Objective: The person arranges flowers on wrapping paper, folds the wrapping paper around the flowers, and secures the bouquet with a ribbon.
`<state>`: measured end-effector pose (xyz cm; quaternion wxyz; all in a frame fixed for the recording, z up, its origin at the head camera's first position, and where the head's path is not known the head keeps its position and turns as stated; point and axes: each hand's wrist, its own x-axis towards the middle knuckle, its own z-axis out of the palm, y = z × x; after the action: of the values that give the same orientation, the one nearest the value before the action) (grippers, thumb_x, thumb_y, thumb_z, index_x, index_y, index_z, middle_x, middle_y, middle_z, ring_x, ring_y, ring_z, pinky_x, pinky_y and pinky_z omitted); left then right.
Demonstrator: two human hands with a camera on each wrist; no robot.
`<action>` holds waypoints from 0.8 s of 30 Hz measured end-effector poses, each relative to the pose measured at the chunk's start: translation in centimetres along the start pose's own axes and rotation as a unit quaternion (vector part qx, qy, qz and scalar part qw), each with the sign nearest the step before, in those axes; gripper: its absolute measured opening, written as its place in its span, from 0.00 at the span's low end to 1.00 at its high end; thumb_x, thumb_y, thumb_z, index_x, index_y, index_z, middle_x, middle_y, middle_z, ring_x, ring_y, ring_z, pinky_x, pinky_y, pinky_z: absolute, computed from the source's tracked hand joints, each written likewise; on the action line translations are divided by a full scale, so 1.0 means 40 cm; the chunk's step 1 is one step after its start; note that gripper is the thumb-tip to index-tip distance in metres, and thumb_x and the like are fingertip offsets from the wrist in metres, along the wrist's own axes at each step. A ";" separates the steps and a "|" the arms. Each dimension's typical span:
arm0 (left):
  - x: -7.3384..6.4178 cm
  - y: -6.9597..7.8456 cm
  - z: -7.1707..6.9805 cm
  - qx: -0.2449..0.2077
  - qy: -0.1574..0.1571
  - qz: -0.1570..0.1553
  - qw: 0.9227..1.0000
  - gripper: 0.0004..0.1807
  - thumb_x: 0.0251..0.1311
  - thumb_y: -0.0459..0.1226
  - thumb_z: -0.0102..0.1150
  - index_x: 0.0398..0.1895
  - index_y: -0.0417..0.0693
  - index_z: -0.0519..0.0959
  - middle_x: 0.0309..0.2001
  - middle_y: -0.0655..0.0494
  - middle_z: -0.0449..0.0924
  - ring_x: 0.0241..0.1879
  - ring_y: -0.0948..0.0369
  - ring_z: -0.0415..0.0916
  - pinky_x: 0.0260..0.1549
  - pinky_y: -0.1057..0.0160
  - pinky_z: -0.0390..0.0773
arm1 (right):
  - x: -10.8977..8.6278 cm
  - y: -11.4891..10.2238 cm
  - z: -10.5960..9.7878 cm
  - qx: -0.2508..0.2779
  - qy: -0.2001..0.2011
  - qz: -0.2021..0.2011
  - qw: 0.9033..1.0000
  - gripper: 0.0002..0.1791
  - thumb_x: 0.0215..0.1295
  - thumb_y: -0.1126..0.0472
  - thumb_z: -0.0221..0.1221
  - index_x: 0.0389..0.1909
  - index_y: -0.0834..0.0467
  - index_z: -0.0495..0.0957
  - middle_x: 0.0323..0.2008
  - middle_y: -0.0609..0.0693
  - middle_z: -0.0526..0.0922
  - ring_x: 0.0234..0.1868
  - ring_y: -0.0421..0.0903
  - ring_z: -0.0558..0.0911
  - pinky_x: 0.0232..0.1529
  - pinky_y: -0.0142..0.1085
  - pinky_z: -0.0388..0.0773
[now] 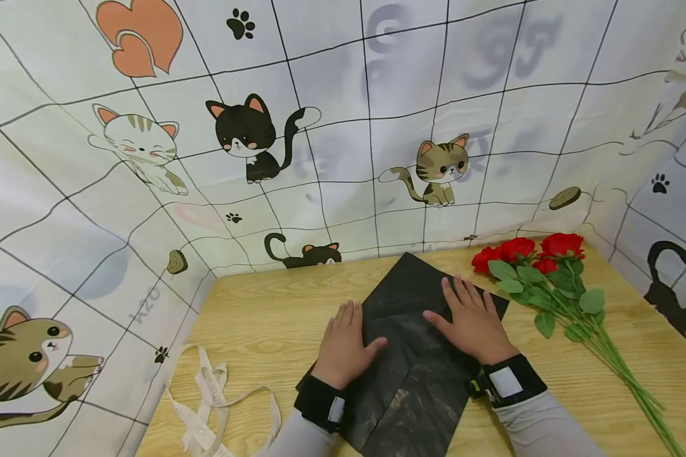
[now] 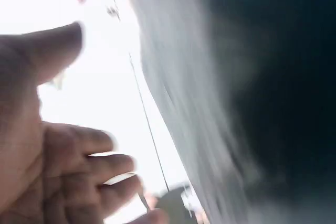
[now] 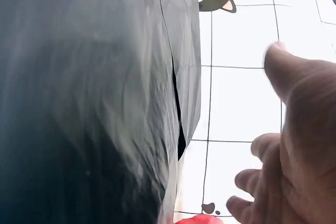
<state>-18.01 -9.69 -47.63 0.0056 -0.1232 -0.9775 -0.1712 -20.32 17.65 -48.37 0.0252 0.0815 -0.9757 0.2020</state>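
Note:
A black wrapping sheet (image 1: 403, 374), folded with creases and one corner pointing to the wall, lies on the wooden table. My left hand (image 1: 345, 349) is over its left edge, fingers straight and thumb angled inward. Over the sheet's right part is my right hand (image 1: 471, 320), with its fingers spread. Neither hand grips anything. In the left wrist view the sheet (image 2: 178, 98) fills the right side, beside the relaxed fingers (image 2: 113, 174). The right wrist view shows the wrinkled sheet (image 3: 121, 87) on the left, with an open slit between its layers, and my fingers (image 3: 262, 177) apart from it.
Red artificial-looking roses (image 1: 560, 244) with long green stems lie along the table's right side. A loose cream printed ribbon (image 1: 211, 387) is tangled at the front left. The wooden table (image 1: 274, 304) meets a cat-patterned cloth wall (image 1: 343, 158) at the back and sides.

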 end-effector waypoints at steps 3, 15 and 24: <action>-0.020 0.045 0.013 0.016 -0.054 0.020 0.998 0.54 0.64 0.64 0.62 0.81 0.38 0.58 0.81 0.39 0.55 0.82 0.44 0.52 0.75 0.39 0.61 | 0.000 -0.005 0.005 0.004 -0.026 0.009 1.000 0.64 0.64 0.23 0.56 0.80 0.72 0.51 0.80 0.74 0.50 0.80 0.73 0.51 0.74 0.73 0.47; -0.043 0.078 0.029 0.049 -0.150 -0.003 0.987 0.63 0.52 0.69 0.70 0.81 0.39 0.59 0.83 0.41 0.53 0.83 0.46 0.50 0.77 0.41 0.59 | -0.019 -0.004 -0.007 -0.026 -0.120 -0.010 0.992 0.64 0.52 0.29 0.71 0.73 0.76 0.64 0.75 0.77 0.59 0.76 0.75 0.59 0.67 0.74 0.62; -0.040 0.077 0.036 0.051 -0.149 -0.002 0.987 0.60 0.56 0.68 0.67 0.81 0.39 0.59 0.82 0.41 0.54 0.83 0.46 0.50 0.76 0.41 0.60 | -0.017 -0.022 0.013 -0.051 -0.104 -0.037 0.993 0.51 0.57 0.34 0.71 0.68 0.70 0.74 0.72 0.78 0.65 0.74 0.74 0.65 0.66 0.70 0.67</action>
<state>-15.65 -6.78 -48.05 -0.1341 -0.1454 -0.9751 -0.1004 -19.50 16.73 -48.56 -0.0645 0.1371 -0.9782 0.1417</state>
